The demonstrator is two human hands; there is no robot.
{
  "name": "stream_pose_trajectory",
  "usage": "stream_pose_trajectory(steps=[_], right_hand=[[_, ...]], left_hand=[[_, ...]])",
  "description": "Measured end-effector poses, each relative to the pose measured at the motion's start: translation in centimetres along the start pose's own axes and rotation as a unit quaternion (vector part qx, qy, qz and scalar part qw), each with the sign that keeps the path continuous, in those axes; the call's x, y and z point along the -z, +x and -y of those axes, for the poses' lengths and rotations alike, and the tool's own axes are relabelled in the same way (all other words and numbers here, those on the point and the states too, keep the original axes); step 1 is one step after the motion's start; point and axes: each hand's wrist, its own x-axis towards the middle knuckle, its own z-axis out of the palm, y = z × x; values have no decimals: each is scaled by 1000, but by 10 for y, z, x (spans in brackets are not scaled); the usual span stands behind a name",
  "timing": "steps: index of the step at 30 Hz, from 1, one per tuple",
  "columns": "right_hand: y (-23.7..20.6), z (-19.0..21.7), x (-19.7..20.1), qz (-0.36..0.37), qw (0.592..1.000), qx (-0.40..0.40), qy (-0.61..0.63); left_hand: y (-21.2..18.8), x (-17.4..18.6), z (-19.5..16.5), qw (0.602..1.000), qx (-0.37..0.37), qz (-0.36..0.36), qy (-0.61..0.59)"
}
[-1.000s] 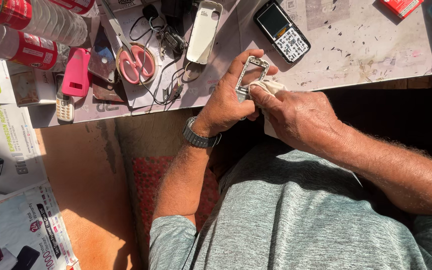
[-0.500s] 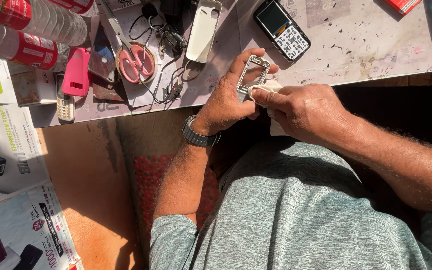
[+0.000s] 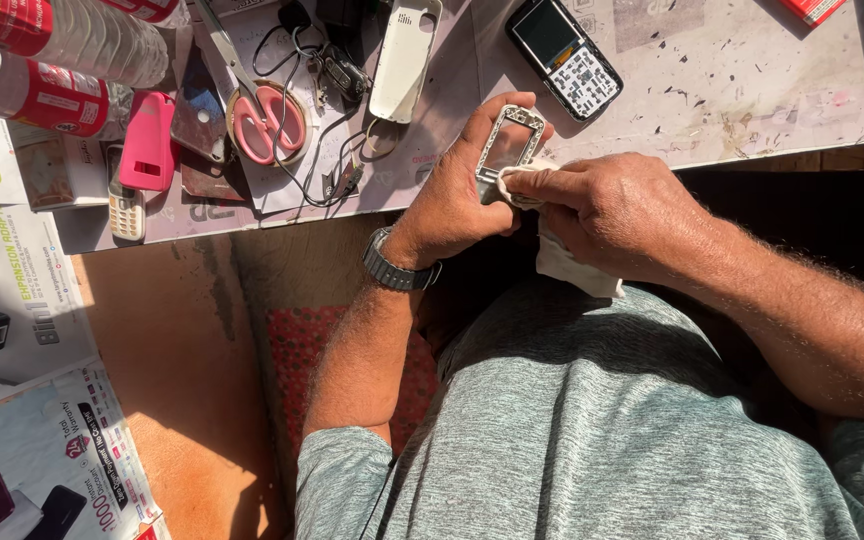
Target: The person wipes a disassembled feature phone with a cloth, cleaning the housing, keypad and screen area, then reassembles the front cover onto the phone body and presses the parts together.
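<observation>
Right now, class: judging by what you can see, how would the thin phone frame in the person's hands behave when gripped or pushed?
The phone frame is an open rectangle with narrow sides, so it is probably light and may flex or crack if squeezed. The left hand pinches it by its edges, which suggests care. The cloth in the right hand hangs limp, so it is floppy.

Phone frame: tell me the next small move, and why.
Probably slide the cloth up along the phone frame. The left hand pinches the frame by its sides, and the right hand presses the cloth only on its lower end; the upper part is bare.
</observation>
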Motion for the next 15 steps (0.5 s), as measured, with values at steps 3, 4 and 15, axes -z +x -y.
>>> stream_pose_trajectory(steps=[3, 4, 15], right_hand=[[4, 6, -3, -92, 993, 75, 1], [4, 7, -4, -93, 992, 79, -23], [4, 6, 14, -113, 979, 52, -163]], left_hand=[[2, 0, 1, 991, 66, -6, -114], [1, 0, 1, 989, 78, -14, -125], [-1, 0, 1, 980, 61, -16, -187]])
